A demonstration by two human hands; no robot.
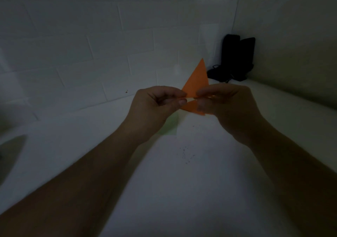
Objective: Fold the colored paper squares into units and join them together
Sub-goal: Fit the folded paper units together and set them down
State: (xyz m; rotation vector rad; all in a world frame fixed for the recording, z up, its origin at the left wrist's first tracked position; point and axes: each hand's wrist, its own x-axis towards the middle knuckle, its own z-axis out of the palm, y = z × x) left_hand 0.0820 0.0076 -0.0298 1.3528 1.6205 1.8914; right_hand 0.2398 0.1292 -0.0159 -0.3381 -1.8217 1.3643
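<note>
An orange paper (197,79) is held up above the white table (182,182), folded so one pointed flap stands upward and another flap (192,107) hangs below the fingers. My left hand (155,105) pinches its left side between thumb and fingers. On the right side, my right hand (228,105) pinches the fold and hides part of the paper. A pale green paper (172,127) lies flat on the table under my left hand, partly covered by it.
A black pouch-like object (235,57) with a cord stands in the far corner where the tiled wall (91,45) meets the side wall. Dark specks (186,154) mark the table surface. The scene is dimly lit.
</note>
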